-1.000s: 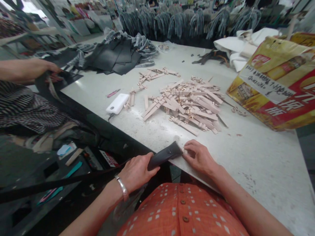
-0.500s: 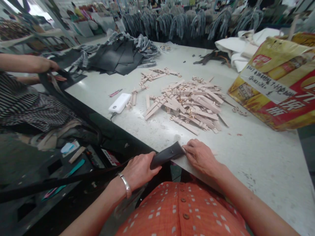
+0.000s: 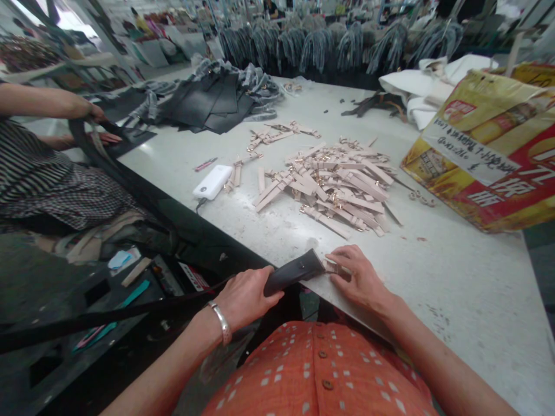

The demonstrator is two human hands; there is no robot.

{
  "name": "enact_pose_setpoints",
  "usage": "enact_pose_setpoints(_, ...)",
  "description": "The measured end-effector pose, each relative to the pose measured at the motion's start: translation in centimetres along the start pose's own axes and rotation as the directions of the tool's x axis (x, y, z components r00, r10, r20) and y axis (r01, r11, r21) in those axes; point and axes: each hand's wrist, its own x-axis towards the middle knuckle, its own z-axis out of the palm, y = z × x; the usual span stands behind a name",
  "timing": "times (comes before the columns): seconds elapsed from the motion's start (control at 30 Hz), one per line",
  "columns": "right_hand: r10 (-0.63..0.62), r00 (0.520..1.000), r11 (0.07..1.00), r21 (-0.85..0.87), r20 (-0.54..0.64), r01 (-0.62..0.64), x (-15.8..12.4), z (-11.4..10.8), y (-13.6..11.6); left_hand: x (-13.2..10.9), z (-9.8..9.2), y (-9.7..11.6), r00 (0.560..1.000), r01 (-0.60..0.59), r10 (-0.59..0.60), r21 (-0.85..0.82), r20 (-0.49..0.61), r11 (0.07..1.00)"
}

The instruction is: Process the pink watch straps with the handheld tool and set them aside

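Note:
My left hand (image 3: 245, 297) is closed around a long black strap (image 3: 295, 271) whose tip rests on the near edge of the white table (image 3: 455, 289). The strap's tail runs off to the left below the table. My right hand (image 3: 358, 277) lies on the table right at the strap's tip, fingers curled and pinching a small beige piece with a metal bit (image 3: 336, 268). A pile of beige strap pieces with gold buckles (image 3: 333, 182) lies just beyond my hands.
A white power bank (image 3: 212, 182) and a pink tool (image 3: 204, 164) lie left of the pile. Black leather sheets (image 3: 212, 104) are stacked at the far left. A yellow and red carton (image 3: 485, 150) stands at the right. Another person's hands (image 3: 93, 124) hold a black strap at the left.
My right hand's fingers have shifted slightly at the strap's tip and the small beige piece now shows under them. The left hand has kept its grip.

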Motion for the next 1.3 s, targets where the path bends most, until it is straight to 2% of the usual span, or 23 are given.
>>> enact_pose_setpoints(0.13, 0.014, 0.995, 0.997, 0.082, -0.098, -0.006, -0.1, 0.9, 0.1, 0.1, 0.0, 0.1, 1.000, -0.016, 0.016, -0.008, 0.002, 1.000)
enact_pose_setpoints(0.33, 0.019, 0.991, 0.995, 0.098, -0.132, -0.007, -0.3, 1.5, 0.4, -0.1, 0.0, 0.5, 1.000, 0.007, -0.007, 0.020, 0.005, 1.000)
enact_pose_setpoints(0.43, 0.013, 0.995, 0.997, 0.081, -0.096, -0.005, -0.2, 1.4, 0.3, -0.2, 0.0, 0.3, 1.000, 0.011, -0.011, 0.045, 0.003, 0.999)
enact_pose_setpoints(0.6, 0.037, 0.999, 0.998, -0.054, 0.009, -0.036, 0.2, 1.2, -0.4, -0.2, -0.3, -0.2, 1.000, 0.007, -0.007, 0.065, 0.010, 0.998)
enact_pose_setpoints(0.77, 0.063, 0.998, 0.982, -0.181, 0.006, -0.061, 0.2, 1.7, -0.6, -0.3, -0.6, 0.1, 0.999, 0.021, -0.023, 0.087, 0.024, 0.996)
enact_pose_setpoints(0.9, 0.048, 0.999, 0.935, -0.351, -0.007, -0.048, 0.5, 2.4, -0.2, -0.3, -0.4, 0.2, 1.000, -0.019, 0.017, 0.104, 0.017, 0.994)
enact_pose_setpoints(0.97, 0.036, 0.999, 0.923, -0.384, -0.019, -0.041, 0.7, 2.6, 0.0, -0.3, -0.3, 0.0, 0.999, -0.038, 0.037, 0.109, 0.012, 0.993)
enact_pose_setpoints(1.17, 0.056, 0.997, 0.958, -0.277, -0.055, -0.069, 1.2, 2.4, 0.2, 0.0, -0.6, -0.2, 0.999, -0.045, 0.043, 0.119, 0.019, 0.992)
enact_pose_setpoints(1.3, 0.035, 0.998, 0.983, -0.176, -0.057, -0.045, 1.1, 2.1, 0.3, 0.1, -0.8, 0.1, 0.999, -0.045, 0.041, 0.122, 0.031, 0.992)
